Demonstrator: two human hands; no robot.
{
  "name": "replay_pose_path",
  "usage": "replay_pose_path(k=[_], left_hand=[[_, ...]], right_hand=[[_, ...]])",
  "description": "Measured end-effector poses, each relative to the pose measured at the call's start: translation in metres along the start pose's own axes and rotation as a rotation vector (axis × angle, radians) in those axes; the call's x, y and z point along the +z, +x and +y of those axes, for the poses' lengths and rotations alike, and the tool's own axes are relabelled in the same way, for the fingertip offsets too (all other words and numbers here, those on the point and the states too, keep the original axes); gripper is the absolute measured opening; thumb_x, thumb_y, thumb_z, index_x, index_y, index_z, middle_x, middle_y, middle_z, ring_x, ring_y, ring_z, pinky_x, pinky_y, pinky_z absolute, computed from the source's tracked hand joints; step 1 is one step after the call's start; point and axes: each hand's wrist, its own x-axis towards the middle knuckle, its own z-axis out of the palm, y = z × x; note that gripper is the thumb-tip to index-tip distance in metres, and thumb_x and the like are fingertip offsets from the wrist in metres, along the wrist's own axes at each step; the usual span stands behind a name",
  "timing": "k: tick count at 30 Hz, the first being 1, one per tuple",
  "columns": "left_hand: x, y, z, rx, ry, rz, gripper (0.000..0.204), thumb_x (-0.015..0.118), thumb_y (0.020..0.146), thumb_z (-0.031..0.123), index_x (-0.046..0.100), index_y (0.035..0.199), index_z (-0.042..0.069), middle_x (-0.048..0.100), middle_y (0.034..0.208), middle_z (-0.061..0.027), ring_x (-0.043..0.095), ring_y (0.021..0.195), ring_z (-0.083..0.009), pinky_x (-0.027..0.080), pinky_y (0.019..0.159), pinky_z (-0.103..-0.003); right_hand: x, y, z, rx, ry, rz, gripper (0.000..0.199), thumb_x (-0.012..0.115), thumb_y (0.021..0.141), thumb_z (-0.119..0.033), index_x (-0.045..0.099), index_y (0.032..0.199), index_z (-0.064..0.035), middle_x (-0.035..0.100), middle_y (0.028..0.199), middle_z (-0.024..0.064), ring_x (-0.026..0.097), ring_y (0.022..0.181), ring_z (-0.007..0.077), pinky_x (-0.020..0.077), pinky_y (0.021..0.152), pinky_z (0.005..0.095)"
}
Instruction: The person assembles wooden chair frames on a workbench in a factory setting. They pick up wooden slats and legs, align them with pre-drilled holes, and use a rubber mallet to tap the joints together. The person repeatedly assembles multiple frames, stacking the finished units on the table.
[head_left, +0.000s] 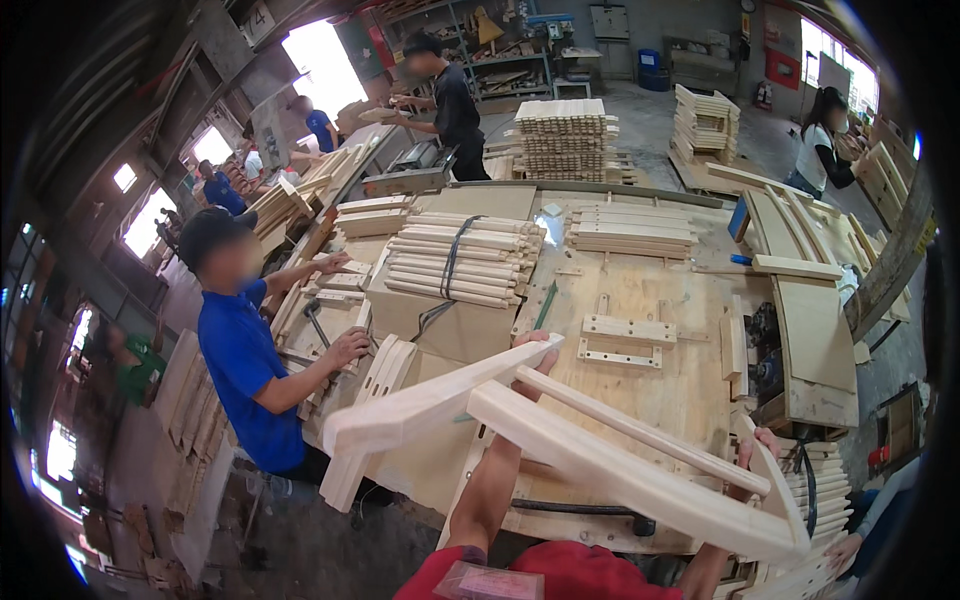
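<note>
Strapped slat bundle beside blue-shirted worker.

Daylight enters from windows at 11 o'clock and 1 o'clock, both blown out to white glare. Workbench evenly lit, shadows soft. Fisheye bends edges; black vignette rings frame; faces blurred.

Pale wooden chair frame spans the lower centre, gripped by left hand and right hand. Strapped bundle of rounded wooden slats lies upper centre on the plywood workbench.
</note>
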Motion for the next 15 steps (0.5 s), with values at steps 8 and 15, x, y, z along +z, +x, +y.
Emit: replay_pose_path(k=[8,15], left_hand=[[-0.001,0.001,-0.019,-0.41,0.024,-0.157,0.03,0.074,0.087,0.015,0.064,0.114,0.007,0.066,0.106,-0.0089,0.063,0.102,-0.0257,0.052,0.092,-0.046],[0.082,0.144,0.027,-0.001,0.64,-0.221,0.053,0.068,0.081,0.007,0.057,0.132,-0.004,0.067,0.117,-0.0224,0.065,0.109,-0.0358,0.05,0.094,-0.044]], right_hand=[[-0.046,0.015,-0.03,0.118,-0.26,-0.178,0.03,0.082,0.076,-0.012,0.066,0.1,-0.0063,0.065,0.097,0.0037,0.061,0.092,0.0168,0.0498,0.085,0.0335],[-0.014,0.12,-0.069,0.775,0.722,-0.299,0.033,0.075,0.085,-0.009,0.057,0.112,-0.0019,0.061,0.082,0.0033,0.061,0.069,0.0149,0.0521,0.059,0.0302]])
